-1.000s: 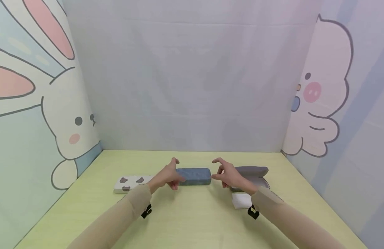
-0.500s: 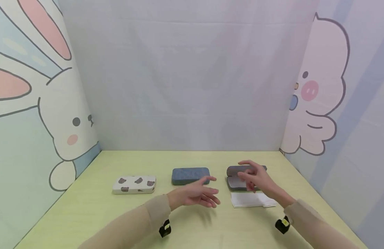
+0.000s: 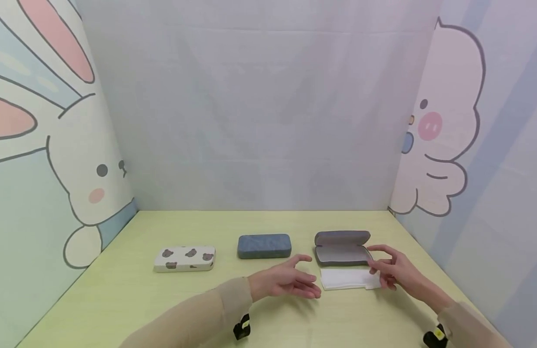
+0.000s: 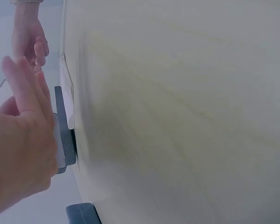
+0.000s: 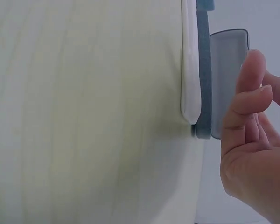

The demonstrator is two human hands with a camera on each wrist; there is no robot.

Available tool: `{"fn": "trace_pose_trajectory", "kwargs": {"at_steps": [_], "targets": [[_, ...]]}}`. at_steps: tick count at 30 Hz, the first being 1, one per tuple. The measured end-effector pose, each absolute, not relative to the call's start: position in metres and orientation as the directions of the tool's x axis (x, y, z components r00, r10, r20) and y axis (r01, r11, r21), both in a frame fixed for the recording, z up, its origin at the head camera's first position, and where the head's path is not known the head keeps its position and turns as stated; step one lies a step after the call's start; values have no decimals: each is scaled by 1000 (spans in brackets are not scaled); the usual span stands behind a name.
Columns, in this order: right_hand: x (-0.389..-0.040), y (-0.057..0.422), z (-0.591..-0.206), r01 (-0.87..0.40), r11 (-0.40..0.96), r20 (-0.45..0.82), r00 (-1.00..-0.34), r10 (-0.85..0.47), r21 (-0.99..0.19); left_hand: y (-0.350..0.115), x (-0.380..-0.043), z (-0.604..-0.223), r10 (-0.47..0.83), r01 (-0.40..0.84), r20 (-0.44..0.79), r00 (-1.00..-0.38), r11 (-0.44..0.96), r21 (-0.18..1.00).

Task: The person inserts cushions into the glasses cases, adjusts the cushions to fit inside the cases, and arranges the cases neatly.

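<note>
A folded white cloth (image 3: 344,279) lies on the table just in front of a grey glasses case (image 3: 343,255), whose lid stands up and whose pale inside shows. Near the cloth's left end hovers my left hand (image 3: 287,281), fingers stretched and holding nothing. By the right end of the cloth and the case's right side is my right hand (image 3: 400,273), fingers loosely bent with nothing between them. In the right wrist view, the right hand (image 5: 252,135) appears apart from the cloth (image 5: 190,70). Whether its fingertips touch the case cannot be told.
A closed blue glasses case (image 3: 265,246) lies at the middle of the pale yellow table (image 3: 164,309). To its left sits a closed white case with bear heads (image 3: 185,259). A grey curtain (image 3: 259,121) hangs at the back, with cartoon-printed walls on both sides.
Both hands have moved right, away from the blue case. My left hand has come toward the cloth's left end, while the right has passed across the grey case to the cloth's right end.
</note>
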State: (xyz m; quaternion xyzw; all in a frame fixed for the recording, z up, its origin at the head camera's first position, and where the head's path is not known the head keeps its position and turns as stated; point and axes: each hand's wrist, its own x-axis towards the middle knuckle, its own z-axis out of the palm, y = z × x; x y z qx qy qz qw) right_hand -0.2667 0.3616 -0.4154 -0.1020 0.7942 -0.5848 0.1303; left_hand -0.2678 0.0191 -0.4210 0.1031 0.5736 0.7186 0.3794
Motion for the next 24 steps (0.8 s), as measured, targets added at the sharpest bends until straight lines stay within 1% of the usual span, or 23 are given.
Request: {"fn": "trace_pose_trajectory", "kwargs": {"at_steps": [9,13,16,24], "targets": [[-264,385,-423,16,345,-168,-894,-415,-939,37,-264,-426,652,-480,-328,-683,-62,875],[-264,391,-426,31,355,-206,-860,-466,-934,44,-262,-429,628,-489,-346,-697,-63,870],[-265,394,-428,36,370,-227,-844,-487,-928,47,-261,-431,610,-493,-359,-706,-59,868],[-267,398,-433,51,366,-252,-812,-526,-929,58,-260,-433,610,-520,-387,-692,-48,853]]}}
